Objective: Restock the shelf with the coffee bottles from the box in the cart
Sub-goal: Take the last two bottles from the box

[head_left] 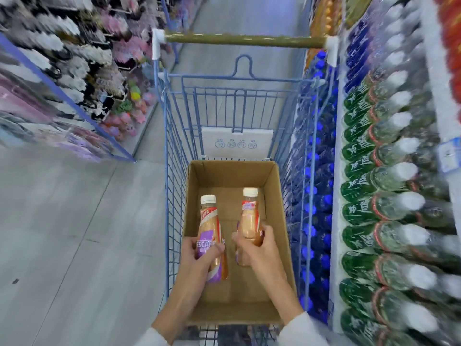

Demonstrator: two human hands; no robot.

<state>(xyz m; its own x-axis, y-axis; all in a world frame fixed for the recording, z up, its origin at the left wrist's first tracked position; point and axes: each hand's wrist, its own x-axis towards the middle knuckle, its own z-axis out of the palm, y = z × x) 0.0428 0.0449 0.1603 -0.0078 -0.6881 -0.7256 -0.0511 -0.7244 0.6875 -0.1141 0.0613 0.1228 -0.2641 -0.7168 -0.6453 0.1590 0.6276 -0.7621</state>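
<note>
A long shelf (389, 171) runs down the right side, packed with rows of clear, white-capped water bottles with green or blue labels. It is blurred, so the print on the labels cannot be read. On the left, well apart across the grey floor (74, 233), stands a second rack (62, 83) of small pink, white and black goods.

Between them is a blue wire cart (174, 171), its olive handle bar (244, 41) at the far end. An open brown cardboard box (224, 176) sits in the near part of the cart's basket, with a white printed panel (237, 143) upright just beyond it.

Both hands reach into the box, each gripping one coffee bottle. The left hand (199, 250) has its fingers (215, 248) curled tightly round the lower body of the left bottle (208, 226), thumb on the near-left side. The right hand (257, 248) wraps its fingers (268, 232) round the middle of the right bottle (249, 218) in the same closed grasp.

The bottles stand near each other but apart, both tilted slightly with their tops towards the far end. They appear lifted off the box floor, though this is hard to judge from above. Each holds tan coffee. The left one shows a purple label with white lettering and a red band higher up. Each has a white cap (208, 199).
</note>
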